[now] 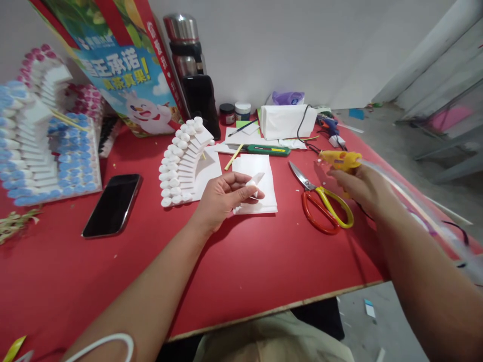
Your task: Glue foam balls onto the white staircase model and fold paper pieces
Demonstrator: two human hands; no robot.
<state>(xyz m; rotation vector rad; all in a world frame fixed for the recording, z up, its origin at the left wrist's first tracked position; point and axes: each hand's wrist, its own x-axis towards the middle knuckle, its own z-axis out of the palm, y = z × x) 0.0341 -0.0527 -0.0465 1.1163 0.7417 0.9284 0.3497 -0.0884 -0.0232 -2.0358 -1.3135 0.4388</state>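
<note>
A small white foam piece (255,180) is pinched between the fingers of the left hand (222,198), raised above the white sheets (260,193) for access; a yellow glue gun (341,161) is gripped by the right hand (358,187), nozzle turned left toward it; scissors (324,203) lie between on the red worktop (245,266).

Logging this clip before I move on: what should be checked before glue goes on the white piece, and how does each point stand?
1. Left hand pinches the small white piece: ok.
2. Right hand grips the yellow glue gun: ok.
3. Nozzle close to the piece: not ok, well apart.
4. Gun heated: cannot tell.
5. Scissors lie between the hands, in the way: not ok.
6. Phone away from glue: ok.
</note>
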